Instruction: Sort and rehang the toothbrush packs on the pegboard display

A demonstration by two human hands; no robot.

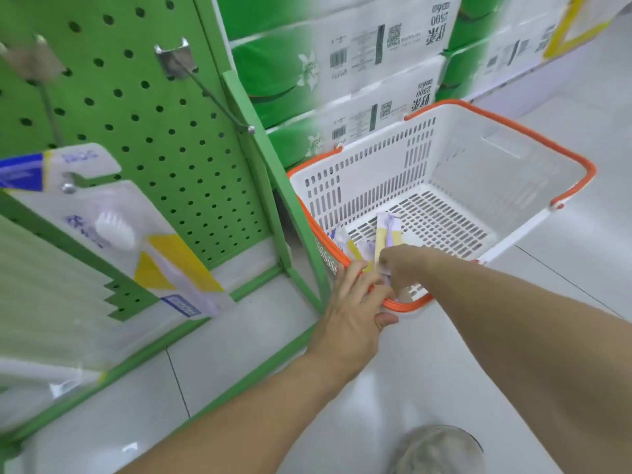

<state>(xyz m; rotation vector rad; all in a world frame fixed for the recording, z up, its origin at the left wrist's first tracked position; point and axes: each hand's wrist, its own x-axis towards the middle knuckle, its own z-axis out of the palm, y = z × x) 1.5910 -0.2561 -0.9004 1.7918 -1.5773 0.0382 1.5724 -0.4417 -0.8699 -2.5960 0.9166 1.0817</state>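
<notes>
A white basket (478,172) with an orange rim stands on the tiled floor (564,254), just beside the foot of the green pegboard (154,114) display. Toothbrush packs (388,230), yellow and lilac, lie in the basket's near corner, one leaning up against the others. The left hand (352,309) rests over the basket's near rim with its fingers (349,271) straight and spread, touching the rim and the packs just inside it. The right hand (407,265) reaches down into the basket from the near side; its fingers are curled and pinch the lower end of one pack, though blur hides the exact grip.

On the pegboard, well to the side of the basket and higher up, a hung toothbrush pack (136,234) dangles from a metal hook (68,188), tilted toward the basket. Above the basket, another hook (212,97) sticks out bare from the board. Behind the basket, stacked green and white tissue bales (342,63) rise against it. A grey shoe (437,449) shows on the floor, nearer the camera than the basket
</notes>
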